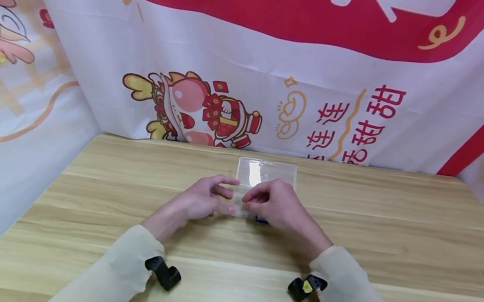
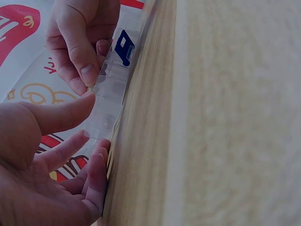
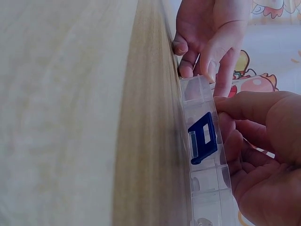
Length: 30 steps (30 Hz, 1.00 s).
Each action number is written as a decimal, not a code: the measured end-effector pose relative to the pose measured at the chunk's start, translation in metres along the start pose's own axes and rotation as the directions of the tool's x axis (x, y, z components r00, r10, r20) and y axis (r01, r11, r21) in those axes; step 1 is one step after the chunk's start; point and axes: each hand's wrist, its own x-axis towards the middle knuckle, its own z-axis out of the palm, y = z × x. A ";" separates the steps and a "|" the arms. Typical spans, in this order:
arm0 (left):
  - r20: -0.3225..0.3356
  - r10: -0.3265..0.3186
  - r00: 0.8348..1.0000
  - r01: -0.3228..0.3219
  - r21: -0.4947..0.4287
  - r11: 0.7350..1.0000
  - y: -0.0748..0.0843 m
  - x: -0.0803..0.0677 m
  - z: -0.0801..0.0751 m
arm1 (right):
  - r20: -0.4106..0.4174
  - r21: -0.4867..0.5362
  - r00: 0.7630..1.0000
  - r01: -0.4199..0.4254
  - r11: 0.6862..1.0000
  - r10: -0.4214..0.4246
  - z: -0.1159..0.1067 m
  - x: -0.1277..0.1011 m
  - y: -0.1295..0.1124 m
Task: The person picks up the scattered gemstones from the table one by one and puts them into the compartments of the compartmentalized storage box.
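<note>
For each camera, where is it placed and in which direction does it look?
Head: on the head, facing forward and down at the table; shows both sleeves, left hand, right hand, clear box.
Left wrist: low along the table, at the box's front; both hands.
Right wrist: same, from the other side; both hands.
Both wrist views share the blue latch.

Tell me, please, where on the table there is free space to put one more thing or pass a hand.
The table is bare wood left of the left hand toward the banner, and right of the right hand to the right edge. The near strip between the sleeves is also free. It is crowded only mid-table, where both hands hold the clear box with its blue clasp.
</note>
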 end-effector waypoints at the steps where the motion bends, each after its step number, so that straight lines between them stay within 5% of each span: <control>1: 0.000 -0.001 1.000 0.001 0.000 1.000 0.000 0.000 0.000 | -0.001 0.000 1.000 0.001 1.000 -0.001 0.000 0.000 0.000; 15: -0.015 0.004 1.000 -0.004 0.003 1.000 -0.007 -0.001 -0.005 | 0.062 -0.019 0.998 0.001 1.000 0.001 0.001 0.002 -0.007; 24: 0.028 0.034 0.999 -0.034 0.001 0.999 -0.006 -0.003 -0.010 | 0.015 -0.014 0.999 0.046 0.999 -0.046 -0.027 -0.007 0.002; 28: 0.004 0.110 0.994 -0.110 0.097 0.989 -0.001 -0.009 -0.020 | -0.068 -0.059 0.998 0.002 0.998 -0.006 -0.056 -0.017 0.014; 30: -0.034 0.186 0.982 -0.174 0.218 0.960 0.003 -0.012 -0.026 | -0.103 -0.154 0.995 -0.028 0.988 0.012 -0.070 -0.024 0.022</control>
